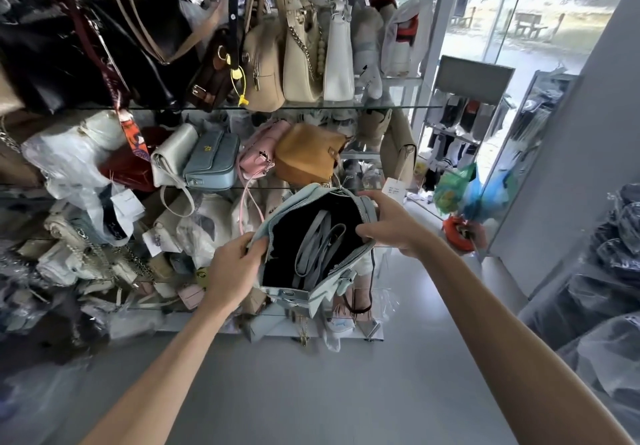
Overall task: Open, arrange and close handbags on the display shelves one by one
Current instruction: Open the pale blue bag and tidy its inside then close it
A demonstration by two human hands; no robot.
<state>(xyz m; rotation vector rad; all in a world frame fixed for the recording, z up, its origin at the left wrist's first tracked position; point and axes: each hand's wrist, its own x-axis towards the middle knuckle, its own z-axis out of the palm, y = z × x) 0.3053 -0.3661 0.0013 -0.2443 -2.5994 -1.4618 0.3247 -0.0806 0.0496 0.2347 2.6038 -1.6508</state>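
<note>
- Display shelves (346, 108): glass, far + left, packed w/ bags.
- Pale blue handbag (341, 285): held mid-air near shelves, centre; long axis runs near-left to far-right, mouth wide open, black lining.
- Left hand (230, 264) grips near-left rim; right hand (389, 224) grips far-right rim, fingers curled over edge.
- Grey strap (313, 245) coiled inside, between both hands; right hand looks closer to it.

Both arms reach forward, left hand (231, 268) and right hand (389, 223) curled, gripping.
</note>
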